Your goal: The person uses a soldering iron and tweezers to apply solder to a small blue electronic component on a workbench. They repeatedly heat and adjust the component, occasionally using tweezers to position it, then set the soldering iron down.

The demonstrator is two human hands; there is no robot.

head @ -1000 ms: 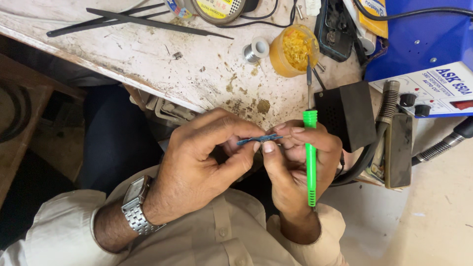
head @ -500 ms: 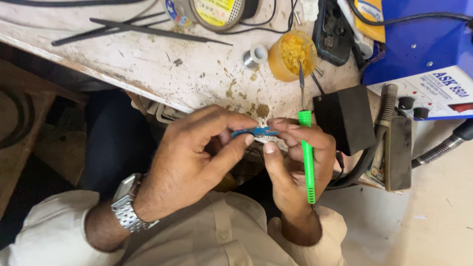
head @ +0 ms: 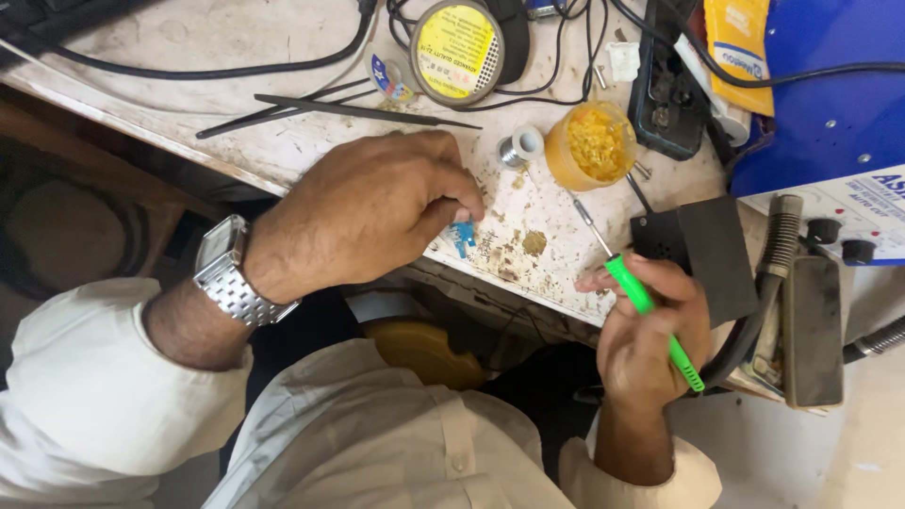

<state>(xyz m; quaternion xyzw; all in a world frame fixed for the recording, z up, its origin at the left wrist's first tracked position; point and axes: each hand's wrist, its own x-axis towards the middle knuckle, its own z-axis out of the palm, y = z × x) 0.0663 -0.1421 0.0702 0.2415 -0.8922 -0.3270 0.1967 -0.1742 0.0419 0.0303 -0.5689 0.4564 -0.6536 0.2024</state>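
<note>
1. While your left hand [head: 377, 212] pinches a small blue part [head: 463, 236] at frame centre, fingers closed on it, it sits low over the stained white surface [head: 189, 90].
2. Your right hand [head: 650, 330], lower right, is clamped round a green-handled screwdriver [head: 650, 316], tip pointing up-left, well apart from the part.
3. Step looks like positioning the part; next move likely calls for steadying it and bringing the tip to it.
4. Black tweezers [head: 349, 110] lie upper centre.

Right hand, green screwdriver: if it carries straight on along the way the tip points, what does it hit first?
The right hand holds the green screwdriver with its tip aimed up-left across the stained bench top. First in that line looks to be the small solder spool, beside the yellow flux tub. Depth is unclear.
</note>
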